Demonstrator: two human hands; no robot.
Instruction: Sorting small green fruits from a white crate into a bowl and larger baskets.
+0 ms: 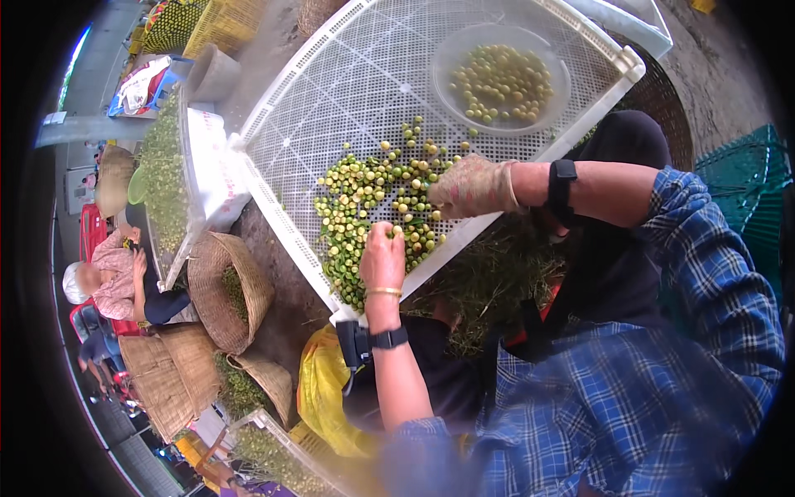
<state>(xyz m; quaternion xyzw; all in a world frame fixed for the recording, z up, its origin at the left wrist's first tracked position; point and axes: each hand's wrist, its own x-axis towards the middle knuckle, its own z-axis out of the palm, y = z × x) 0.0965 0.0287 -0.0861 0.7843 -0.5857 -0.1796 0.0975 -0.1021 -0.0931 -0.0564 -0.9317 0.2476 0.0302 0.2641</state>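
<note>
A white perforated plastic tray (348, 93) lies before me, with a loose heap of small round green-yellow fruits (351, 192) and some leaves in its near left corner. My left hand (384, 258), bare with a gold bracelet, is over the heap, a small fruit pinched at its fingertips. To its upper right, my right hand (469, 186) wears a soiled cloth glove and reaches down to the fruits; its fingertips are hidden. Beyond it in the tray, a clear round plastic bowl (438, 74) holds more such fruits.
Woven baskets (205, 292) stand at the left, near another fruit-filled tray (192, 186) and a seated person (115, 273). A yellow plastic bag (323, 385) lies below the near tray corner. Cut stems (497, 273) are under the tray's edge. A green crate (739, 180) stands at the right.
</note>
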